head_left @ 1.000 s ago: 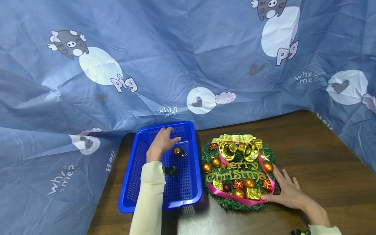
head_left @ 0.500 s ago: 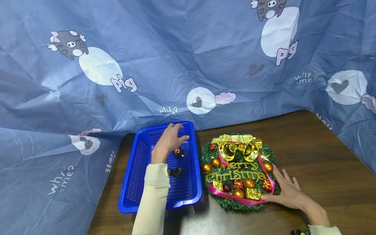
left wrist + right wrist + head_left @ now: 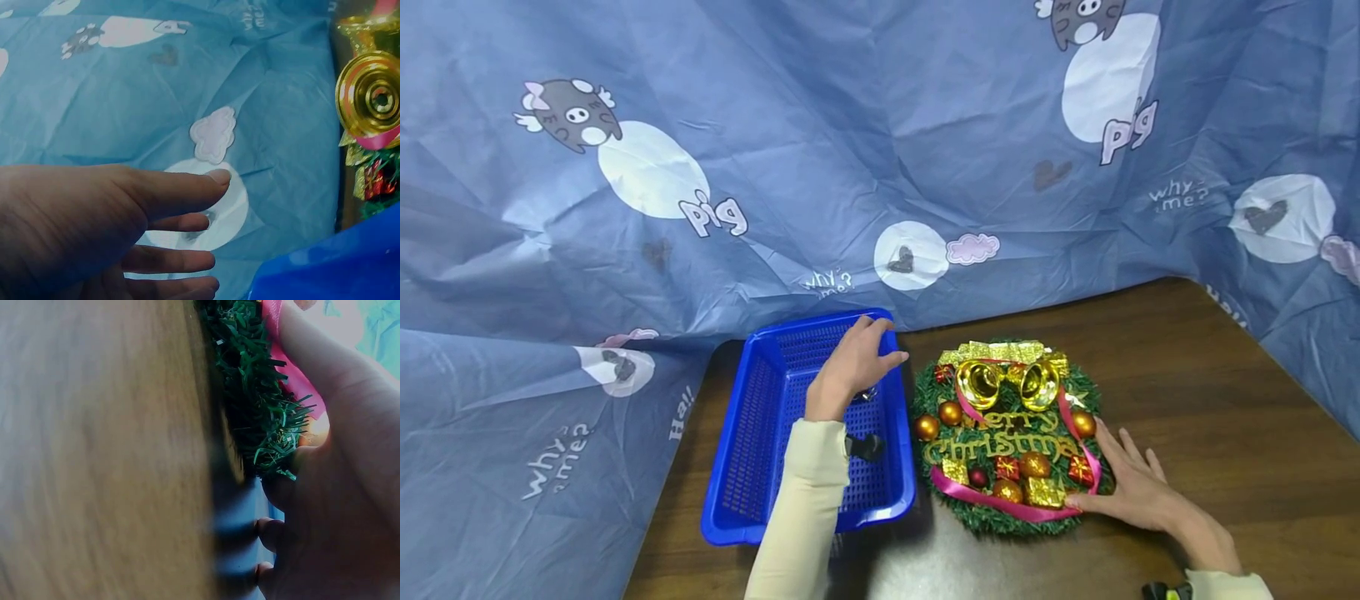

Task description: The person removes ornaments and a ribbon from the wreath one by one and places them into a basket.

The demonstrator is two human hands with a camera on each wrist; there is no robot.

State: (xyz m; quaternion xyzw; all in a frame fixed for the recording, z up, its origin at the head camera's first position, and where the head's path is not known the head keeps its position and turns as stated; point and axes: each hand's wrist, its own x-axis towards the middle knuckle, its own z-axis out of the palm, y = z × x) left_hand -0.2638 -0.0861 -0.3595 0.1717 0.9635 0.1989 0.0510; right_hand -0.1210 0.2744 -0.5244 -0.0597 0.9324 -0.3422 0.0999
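My left hand (image 3: 855, 360) hovers over the right side of a blue plastic basket (image 3: 722, 500), near its rim. Thumb and fingers are spread apart, and nothing lies between them in the left wrist view. Below that hand, a bauble's shiny hanger (image 3: 867, 393) peeks out; the hand hides the rest. A green Christmas wreath (image 3: 992, 521) lies flat to the right of the basket. My right hand (image 3: 1142, 492) rests against the wreath's lower right edge, thumb laid over a pink ribbon (image 3: 1026, 512), the other fingers extended beside the edge.
Gold bells (image 3: 1009, 385), orange balls (image 3: 927, 427) and small gift boxes decorate the wreath. A brown wooden table (image 3: 1217, 392) carries everything. Behind it hangs a blue cloth (image 3: 805, 150) printed with pigs, close to the basket's far rim.
My left hand has moved right across the basket toward its right rim, now covering the brown bauble that showed before. The right hand has kept its place on the wreath.
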